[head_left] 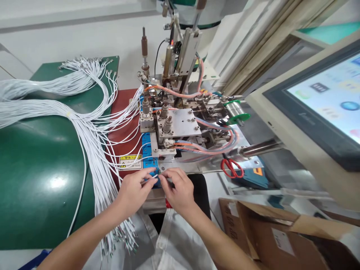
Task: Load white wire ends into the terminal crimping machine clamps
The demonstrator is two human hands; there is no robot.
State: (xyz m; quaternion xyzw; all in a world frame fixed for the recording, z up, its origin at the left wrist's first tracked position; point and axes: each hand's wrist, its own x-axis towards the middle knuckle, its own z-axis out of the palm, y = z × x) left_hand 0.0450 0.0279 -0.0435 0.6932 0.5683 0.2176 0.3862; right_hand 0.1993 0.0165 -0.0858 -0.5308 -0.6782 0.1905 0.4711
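Seemingly partway through, the left hand [132, 192] pinches a white cable [153, 177] at the machine [181, 123], near-left corner, right hand [179, 188] grip unclear; several cables [136, 104] reach blue holders [146, 150], a loose bundle [91, 155] left across the right edge of the table [42, 168].

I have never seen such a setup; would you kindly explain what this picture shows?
This picture comes from a camera worn on a person's head, looking forward and down. The left hand pinches a cable end; the right hand has its fingertips close beside it, though its grip is unclear. Just beyond them are blue holders on a metal machine with flexible tubes. Bundles of white cables lie across the green table at left, some reaching the machine. At right are a green-rimmed spool and a screen.
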